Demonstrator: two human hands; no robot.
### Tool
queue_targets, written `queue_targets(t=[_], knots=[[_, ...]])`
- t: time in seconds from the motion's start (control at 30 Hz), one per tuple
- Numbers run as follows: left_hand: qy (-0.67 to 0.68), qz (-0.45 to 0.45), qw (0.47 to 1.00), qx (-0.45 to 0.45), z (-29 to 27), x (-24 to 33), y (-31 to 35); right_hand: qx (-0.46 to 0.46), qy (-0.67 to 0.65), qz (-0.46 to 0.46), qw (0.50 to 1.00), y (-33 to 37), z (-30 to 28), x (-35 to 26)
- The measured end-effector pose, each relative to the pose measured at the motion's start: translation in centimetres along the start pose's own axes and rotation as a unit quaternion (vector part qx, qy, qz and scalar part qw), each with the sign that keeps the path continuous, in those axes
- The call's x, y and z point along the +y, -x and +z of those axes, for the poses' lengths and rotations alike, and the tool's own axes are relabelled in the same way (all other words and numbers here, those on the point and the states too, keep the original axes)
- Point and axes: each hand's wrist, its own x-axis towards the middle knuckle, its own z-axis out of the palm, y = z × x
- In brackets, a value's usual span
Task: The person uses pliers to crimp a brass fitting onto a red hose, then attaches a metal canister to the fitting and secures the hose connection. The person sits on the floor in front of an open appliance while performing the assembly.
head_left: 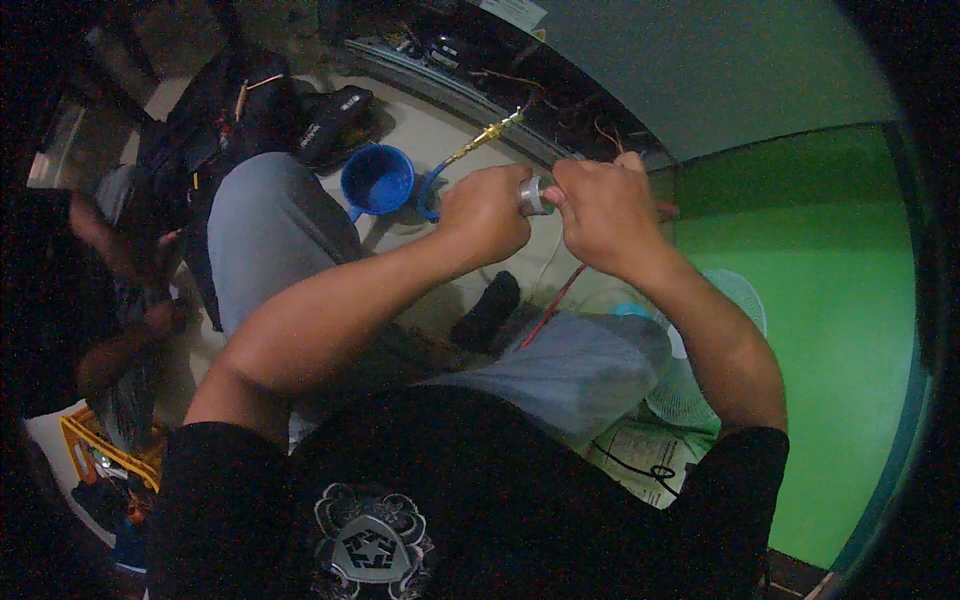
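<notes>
My left hand [487,212] is closed around a grey, silvery cylindrical piece [533,196]; only its end shows past my fingers. Against that end, my right hand [607,215] is closed with its thumb bent in; what lies inside its fingers is hidden. Both hands are raised in front of the open lower compartment [520,75] of a large grey appliance. Just beyond my left hand, a brass valve fitting [490,132] sits on a blue hose [432,190]. A red hose [553,305] runs below my hands toward my right leg.
A blue dipper [378,180] stands on the floor left of the hose, near a black bag [335,125]. Another person's arm [105,235] is at the far left, above a yellow basket [110,450]. A white fan [735,300] is beside the green wall [820,350].
</notes>
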Motion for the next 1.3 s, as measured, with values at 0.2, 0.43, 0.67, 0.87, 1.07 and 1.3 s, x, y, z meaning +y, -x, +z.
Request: queue_targets(t=[0.2,0.43,0.67,0.87,1.07,1.3], knots=[[0.019,0.071,0.997,0.013,-0.1,-1.2,-1.5,0.078,-0.001,-0.023,0.997,-1.0,-2.0,0.3],[0.146,-0.008,0.989,-0.001,-3.7,-3.4,-3.2,0.081,-0.235,-0.009,0.969,5.1,-5.1,4.5],[0.159,0.040,0.985,-0.049,-2.8,-3.2,-1.6,-0.204,-0.547,0.119,0.803,16.9,8.1,1.3],[0.114,0.077,0.988,-0.069,-1.1,-2.0,-0.5,-0.190,-0.764,0.336,0.517,6.8,21.4,-5.3],[0.117,0.077,0.990,-0.028,-1.7,-1.2,0.0,-0.035,-0.947,0.311,0.068,-6.7,31.7,-11.3],[0.019,0.110,0.993,-0.038,-3.0,-2.6,0.0,0.021,-0.936,0.352,-0.007,-10.2,36.8,-13.7]])
